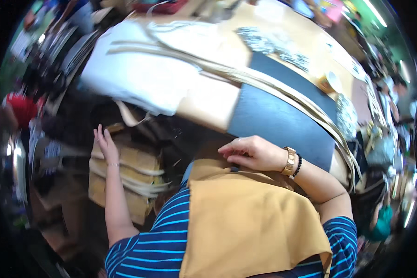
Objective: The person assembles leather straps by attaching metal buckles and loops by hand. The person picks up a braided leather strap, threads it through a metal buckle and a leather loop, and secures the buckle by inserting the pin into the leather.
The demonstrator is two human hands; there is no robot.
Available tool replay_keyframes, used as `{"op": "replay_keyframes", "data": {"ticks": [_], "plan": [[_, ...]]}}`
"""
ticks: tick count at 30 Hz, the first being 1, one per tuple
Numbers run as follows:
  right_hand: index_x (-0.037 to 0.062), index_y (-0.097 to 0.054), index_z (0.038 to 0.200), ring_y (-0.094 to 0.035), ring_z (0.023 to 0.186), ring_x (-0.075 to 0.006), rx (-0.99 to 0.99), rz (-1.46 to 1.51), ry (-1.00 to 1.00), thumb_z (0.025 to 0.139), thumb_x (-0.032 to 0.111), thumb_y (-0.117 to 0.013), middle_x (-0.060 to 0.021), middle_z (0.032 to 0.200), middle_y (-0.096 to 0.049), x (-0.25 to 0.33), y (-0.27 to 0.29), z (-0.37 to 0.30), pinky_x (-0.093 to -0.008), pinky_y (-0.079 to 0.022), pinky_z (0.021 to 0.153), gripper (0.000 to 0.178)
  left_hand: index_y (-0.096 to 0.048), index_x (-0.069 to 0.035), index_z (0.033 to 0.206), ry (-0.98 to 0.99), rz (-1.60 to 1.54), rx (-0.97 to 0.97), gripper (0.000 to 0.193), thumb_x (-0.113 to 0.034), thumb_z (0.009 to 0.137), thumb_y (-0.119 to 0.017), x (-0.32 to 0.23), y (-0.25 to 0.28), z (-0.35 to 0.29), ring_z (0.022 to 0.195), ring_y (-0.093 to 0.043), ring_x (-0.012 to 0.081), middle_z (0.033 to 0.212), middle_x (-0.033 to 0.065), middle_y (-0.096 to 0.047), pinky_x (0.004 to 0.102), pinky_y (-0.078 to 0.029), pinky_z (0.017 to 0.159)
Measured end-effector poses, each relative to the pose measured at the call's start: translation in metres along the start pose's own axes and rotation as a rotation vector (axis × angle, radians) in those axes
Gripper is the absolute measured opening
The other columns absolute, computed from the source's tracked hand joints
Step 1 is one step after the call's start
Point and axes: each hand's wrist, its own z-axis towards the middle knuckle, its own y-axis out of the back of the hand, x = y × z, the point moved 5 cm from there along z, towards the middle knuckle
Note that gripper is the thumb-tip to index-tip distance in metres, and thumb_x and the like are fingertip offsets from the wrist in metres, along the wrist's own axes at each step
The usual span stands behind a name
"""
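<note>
My left hand [107, 147] reaches out to the left with its fingers stretched apart. It is at a stack of tan panels [143, 186] with cream straps [139, 169] across them, and no grip on them shows. My right hand [255, 153] is by the table's near edge, close to a dark board [282, 121]. Its fingers are loosely bent and apart from the thumb, with nothing visible in them. A tan cloth [245, 222], like an apron, covers my front.
On the table [208, 104] lie a bundle of long cream strips [264, 81], a white sheet [134, 69] and several silvery crumpled packs [255, 39]. A roll of tape [329, 82] stands to the right. Other people are around, one in red [21, 110] at the left.
</note>
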Motion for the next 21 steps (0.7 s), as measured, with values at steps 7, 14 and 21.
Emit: {"op": "replay_keyframes", "data": {"ticks": [7,14,21], "plan": [[0.0058,-0.067,0.109,-0.062,0.093,-0.0303,-1.023,-0.794,-0.076,0.087,0.015,-0.066,-0.0128,0.103,-0.067,-0.081,0.153,-0.130,-0.0391,-0.050,0.084,0.024,-0.056,0.002,0.126,-0.467,-0.459,0.373,0.030,-0.008,0.098,-0.051,-0.300,-0.080,-0.021,0.129,-0.046,0.0247,0.137,0.0146,-0.052,0.0348,-0.033,0.109],[0.0102,-0.068,0.104,-0.061,0.099,-0.0287,-0.949,-0.834,-0.391,0.087,0.025,-0.067,-0.0074,0.104,-0.066,-0.133,0.181,-0.193,-0.0386,-0.048,0.089,0.023,-0.056,-0.005,0.126,0.083,-0.982,1.311,0.029,-0.019,0.102,-0.048,-0.444,-0.172,-0.151,0.105,-0.061,0.0149,0.117,0.0076,-0.063,0.0283,-0.048,0.091],[0.0108,-0.063,0.094,-0.062,0.084,-0.0255,-1.021,-1.090,-0.211,0.088,0.023,-0.066,-0.0050,0.086,-0.065,-0.080,0.172,-0.199,-0.0395,-0.046,0.079,0.014,-0.039,-0.009,0.141,0.747,-1.170,1.592,0.047,-0.030,0.101,-0.052,-0.498,-0.223,-0.204,0.113,-0.058,0.0219,0.129,0.0116,-0.057,0.0341,-0.049,0.092]]}}
